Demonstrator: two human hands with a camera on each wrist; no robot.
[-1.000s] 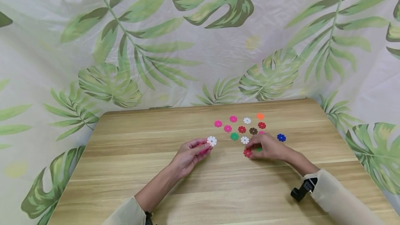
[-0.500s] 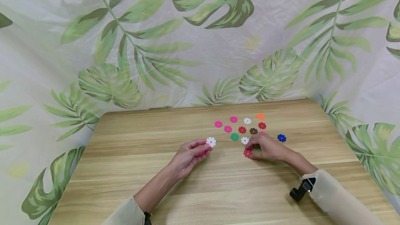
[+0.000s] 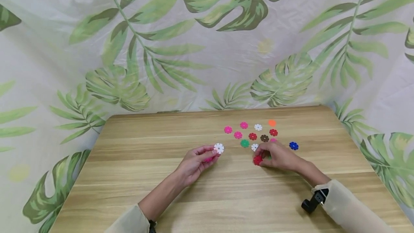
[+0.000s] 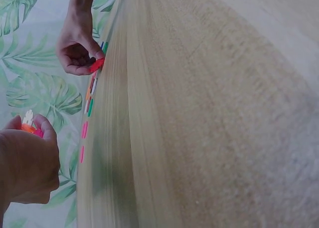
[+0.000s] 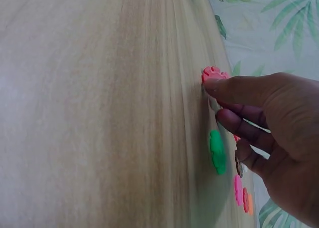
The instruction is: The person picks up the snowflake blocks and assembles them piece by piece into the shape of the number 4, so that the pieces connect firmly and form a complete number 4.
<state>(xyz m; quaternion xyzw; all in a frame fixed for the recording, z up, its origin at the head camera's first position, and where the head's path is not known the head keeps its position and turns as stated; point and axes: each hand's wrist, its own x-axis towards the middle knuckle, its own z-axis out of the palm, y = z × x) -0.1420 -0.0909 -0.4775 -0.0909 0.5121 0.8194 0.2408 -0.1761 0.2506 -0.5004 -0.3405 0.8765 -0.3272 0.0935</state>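
Note:
My left hand (image 3: 191, 164) holds a few notched plastic snowflake discs over the table. A white disc (image 3: 219, 148) stands out at its fingertips, with a pink disc (image 3: 208, 159) partly covered by the fingers. Orange also shows among these discs (image 4: 31, 128) in the left wrist view. My right hand (image 3: 281, 155) pinches a red snowflake disc (image 3: 257, 160) between thumb and fingers, low by the near side of the loose discs. Beneath that hand lies a green disc (image 5: 217, 152), mostly hidden in the head view. A white disc (image 3: 254, 147) lies right behind its fingers.
Several loose discs lie on the wooden table (image 3: 155, 197): pink (image 3: 228, 129), green (image 3: 244, 143), red (image 3: 252, 136), brown (image 3: 264, 138) and orange (image 3: 271, 122) among them. A blue disc (image 3: 293, 146) lies apart on the right. Leaf-patterned cloth (image 3: 226, 64) hangs behind the table.
The head view has shifted slightly. The red disc has turned a little in my right fingers. My left hand stays almost still with its discs.

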